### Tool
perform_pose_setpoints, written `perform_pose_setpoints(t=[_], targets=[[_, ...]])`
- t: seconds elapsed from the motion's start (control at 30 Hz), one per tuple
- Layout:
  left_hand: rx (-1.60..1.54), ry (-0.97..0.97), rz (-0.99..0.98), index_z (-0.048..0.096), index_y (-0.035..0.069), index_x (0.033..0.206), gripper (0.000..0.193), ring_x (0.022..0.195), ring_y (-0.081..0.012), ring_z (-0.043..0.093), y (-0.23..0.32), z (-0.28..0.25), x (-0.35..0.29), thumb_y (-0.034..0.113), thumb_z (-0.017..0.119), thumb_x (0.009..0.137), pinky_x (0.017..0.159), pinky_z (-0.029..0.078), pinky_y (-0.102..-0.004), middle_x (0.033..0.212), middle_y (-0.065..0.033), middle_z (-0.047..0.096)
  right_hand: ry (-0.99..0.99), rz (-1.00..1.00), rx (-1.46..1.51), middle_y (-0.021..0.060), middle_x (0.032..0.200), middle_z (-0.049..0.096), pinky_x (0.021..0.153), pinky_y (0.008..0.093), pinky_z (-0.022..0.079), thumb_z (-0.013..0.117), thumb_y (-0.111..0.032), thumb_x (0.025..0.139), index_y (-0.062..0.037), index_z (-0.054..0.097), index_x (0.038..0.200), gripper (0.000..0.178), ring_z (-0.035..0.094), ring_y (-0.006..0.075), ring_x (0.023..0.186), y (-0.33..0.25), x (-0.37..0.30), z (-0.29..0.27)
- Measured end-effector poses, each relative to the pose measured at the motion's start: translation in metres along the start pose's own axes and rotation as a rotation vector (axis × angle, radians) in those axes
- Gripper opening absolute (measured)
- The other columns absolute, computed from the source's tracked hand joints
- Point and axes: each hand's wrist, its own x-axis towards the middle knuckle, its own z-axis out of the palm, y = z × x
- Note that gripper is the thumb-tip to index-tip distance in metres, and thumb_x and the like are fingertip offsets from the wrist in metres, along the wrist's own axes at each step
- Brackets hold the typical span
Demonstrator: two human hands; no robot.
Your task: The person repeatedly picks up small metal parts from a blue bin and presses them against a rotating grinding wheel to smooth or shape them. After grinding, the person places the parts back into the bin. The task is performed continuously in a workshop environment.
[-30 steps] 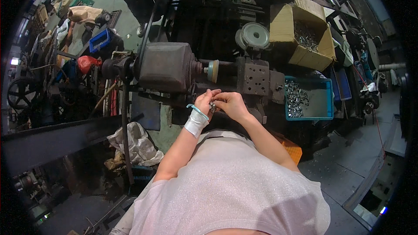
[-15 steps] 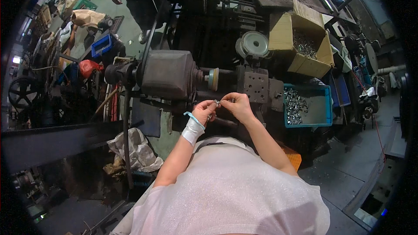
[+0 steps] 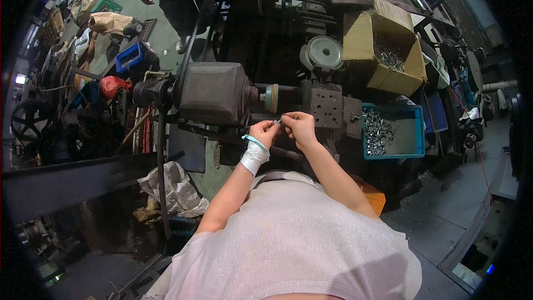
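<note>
Both my hands meet just below the round wheel [image 3: 271,98] on the machine's spindle. Between the fingertips is a small shiny metal part [image 3: 277,123], mostly covered by the fingers. My left hand [image 3: 264,132], with a pale wrap and a light blue band at the wrist, pinches it from the left. My right hand [image 3: 301,129] is closed on it from the right. Behind the hands stands the dark machine, with a boxy metal housing [image 3: 212,91] on the left and a drilled block [image 3: 326,107] on the right.
A blue tray [image 3: 410,157] holding many small shiny metal parts [image 3: 376,133] sits to the right. Beyond it, an open cardboard box [image 3: 358,39] contains more metal pieces. Another person [image 3: 183,0] stands at the far left. A crumpled white sack [image 3: 175,189] lies at lower left.
Both hands have moved slightly up, closer to the wheel, and my left hand has shifted a little right. The small metal part stays between the fingers.
</note>
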Motion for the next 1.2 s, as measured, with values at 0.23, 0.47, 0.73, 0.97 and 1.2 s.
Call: perform_pose_setpoints(t=[0.23, 0.47, 0.73, 0.97, 1.2], targets=[[-0.137, 0.056, -0.218, 0.060, 0.001, 0.073, 0.019, 0.050, -0.0079, 0.047, 0.005, 0.007, 0.012, 0.020, 0.058, 0.078, 0.041, 0.038, -0.0226, 0.063, 0.0001, 0.055, 0.061, -0.158, -0.127, 0.0044, 0.056, 0.055, 0.039, 0.0217, 0.036, 0.063, -0.006, 0.069, 0.0045, 0.061, 0.075, 0.013, 0.049, 0.0078, 0.046, 0.005, 0.021, 0.006], [-0.122, 0.092, -0.185, 0.056, 0.002, 0.070, 0.018, 0.043, -0.0086, 0.046, -0.003, 0.008, 0.022, 0.018, 0.059, 0.077, 0.036, 0.033, -0.0214, 0.061, -0.0038, 0.057, 0.104, -0.256, -0.209, 0.0033, 0.054, 0.053, 0.035, 0.0201, 0.033, 0.063, -0.005, 0.069, 0.0039, 0.061, 0.075, 0.011, 0.046, 0.0067, 0.041, 0.017, 0.039, 0.007], [-0.203, 0.114, -0.177, 0.055, 0.003, 0.070, 0.016, 0.040, -0.0085, 0.042, -0.010, 0.012, 0.028, 0.016, 0.057, 0.078, 0.035, 0.030, -0.0221, 0.059, -0.0049, 0.056, 0.128, -0.250, -0.166, 0.0037, 0.054, 0.054, 0.037, 0.0206, 0.035, 0.063, -0.004, 0.068, 0.0035, 0.061, 0.074, 0.010, 0.046, 0.0072, 0.042, 0.008, 0.035, 0.011], [-0.134, 0.033, -0.217, 0.057, 0.000, 0.075, 0.014, 0.049, -0.0104, 0.049, -0.010, 0.004, 0.026, 0.013, 0.056, 0.078, 0.042, 0.038, -0.0245, 0.063, -0.0042, 0.057, 0.103, -0.226, -0.120, 0.0026, 0.055, 0.053, 0.035, 0.0195, 0.033, 0.063, -0.004, 0.068, 0.0026, 0.061, 0.073, 0.009, 0.047, 0.0073, 0.042, 0.008, 0.032, 0.011], [-0.512, -0.230, -0.405, 0.057, 0.005, 0.085, 0.024, 0.050, -0.0065, 0.046, 0.013, -0.015, -0.003, 0.029, 0.055, 0.082, 0.041, 0.036, -0.0199, 0.067, -0.0010, 0.056, -0.090, -0.165, 0.122, 0.0013, 0.061, 0.056, 0.039, 0.0175, 0.033, 0.062, -0.008, 0.072, -0.0001, 0.064, 0.083, 0.013, 0.045, 0.0043, 0.046, -0.007, -0.001, -0.006]])
